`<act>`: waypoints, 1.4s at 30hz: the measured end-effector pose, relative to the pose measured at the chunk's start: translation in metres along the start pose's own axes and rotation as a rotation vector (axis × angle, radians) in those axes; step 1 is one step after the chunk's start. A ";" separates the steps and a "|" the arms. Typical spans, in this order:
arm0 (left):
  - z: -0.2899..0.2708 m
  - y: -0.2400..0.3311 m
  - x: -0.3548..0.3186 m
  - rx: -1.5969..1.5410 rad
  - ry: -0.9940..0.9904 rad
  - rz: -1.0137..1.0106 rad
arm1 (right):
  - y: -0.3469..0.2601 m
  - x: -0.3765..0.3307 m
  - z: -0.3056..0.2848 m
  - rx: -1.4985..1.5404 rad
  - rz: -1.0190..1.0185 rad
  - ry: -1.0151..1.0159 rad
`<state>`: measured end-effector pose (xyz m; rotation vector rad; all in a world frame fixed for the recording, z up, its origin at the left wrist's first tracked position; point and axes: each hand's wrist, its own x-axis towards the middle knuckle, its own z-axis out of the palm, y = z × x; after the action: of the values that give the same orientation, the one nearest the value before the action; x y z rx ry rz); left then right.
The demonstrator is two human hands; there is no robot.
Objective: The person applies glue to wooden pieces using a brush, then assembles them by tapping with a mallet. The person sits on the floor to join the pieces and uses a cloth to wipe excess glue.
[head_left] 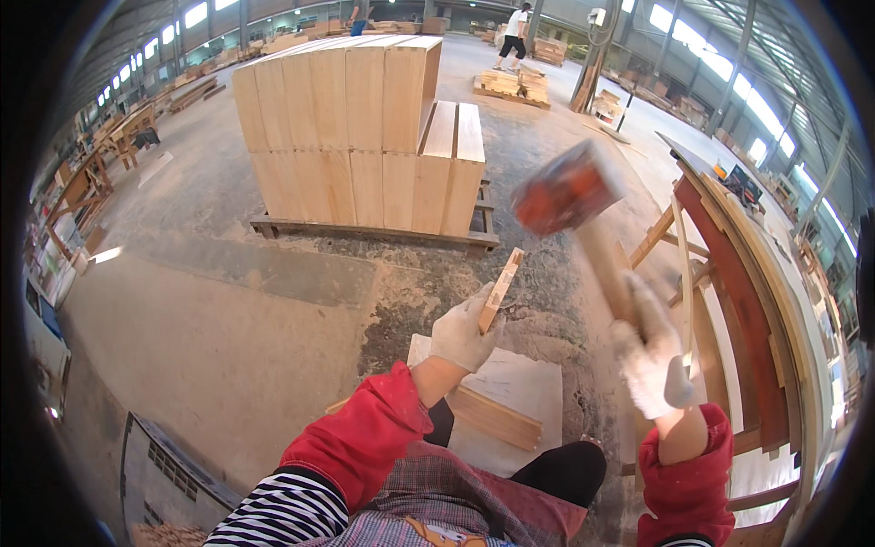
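My left hand [462, 330], in a white glove, is closed around a narrow wooden board [501, 290] whose notched end edge faces up. In my gloved right hand [652, 351] is the wooden handle of a mallet, raised to the right of the board and apart from it. The mallet's orange-red head [567, 190] is smeared by motion. Below my left hand, another wooden board [495, 417] lies low in front of my knees, over a pale sheet [538, 376] on the floor.
Ahead, a pallet [365, 232] bears a tall stack of wooden drawer-like boxes [337, 137]. A wooden workbench [743, 301] runs close along my right side. Farther off, a person [516, 36] walks near a pallet of wood pieces [515, 87]. A grey metal box [169, 479] stands at lower left.
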<state>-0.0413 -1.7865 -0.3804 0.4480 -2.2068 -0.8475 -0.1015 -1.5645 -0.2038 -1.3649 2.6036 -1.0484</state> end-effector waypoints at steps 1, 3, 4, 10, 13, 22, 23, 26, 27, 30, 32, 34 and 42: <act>0.002 0.001 -0.001 0.009 -0.003 0.000 | 0.003 -0.003 0.002 -0.052 -0.011 0.007; 0.003 0.003 0.001 -0.019 -0.020 -0.013 | -0.001 0.000 -0.005 -0.171 0.160 -0.212; 0.002 0.001 0.002 -0.026 -0.025 -0.025 | 0.001 0.003 -0.009 -0.111 0.161 -0.225; 0.007 -0.003 0.000 0.008 -0.012 -0.006 | -0.010 0.007 -0.006 0.309 0.174 0.103; 0.007 0.003 0.001 0.011 -0.030 -0.015 | 0.016 0.002 0.002 -0.259 -0.025 -0.016; 0.005 0.005 -0.001 0.038 -0.117 -0.074 | -0.007 0.022 0.003 0.176 0.296 0.118; 0.006 0.008 0.001 0.024 -0.111 -0.067 | 0.007 0.020 0.003 0.033 0.203 0.069; 0.005 0.008 0.000 0.024 -0.109 -0.065 | 0.036 0.027 0.003 0.054 0.212 -0.079; 0.002 0.006 -0.001 0.039 -0.121 -0.071 | 0.029 0.025 -0.004 0.079 0.217 -0.063; 0.004 0.004 -0.004 0.016 -0.114 -0.072 | -0.004 0.015 -0.015 0.384 0.303 -0.049; 0.011 0.008 -0.004 -0.003 -0.103 -0.049 | -0.011 -0.007 -0.010 0.110 0.173 0.004; 0.017 0.007 -0.006 0.023 -0.102 -0.028 | -0.009 -0.020 -0.008 -0.054 0.148 -0.069; 0.016 0.014 -0.010 -0.045 -0.017 -0.012 | -0.018 -0.035 -0.019 0.144 0.083 -0.038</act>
<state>-0.0469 -1.7642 -0.3844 0.4347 -2.1978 -0.9086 -0.0726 -1.5354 -0.1882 -1.2229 2.4798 -1.1612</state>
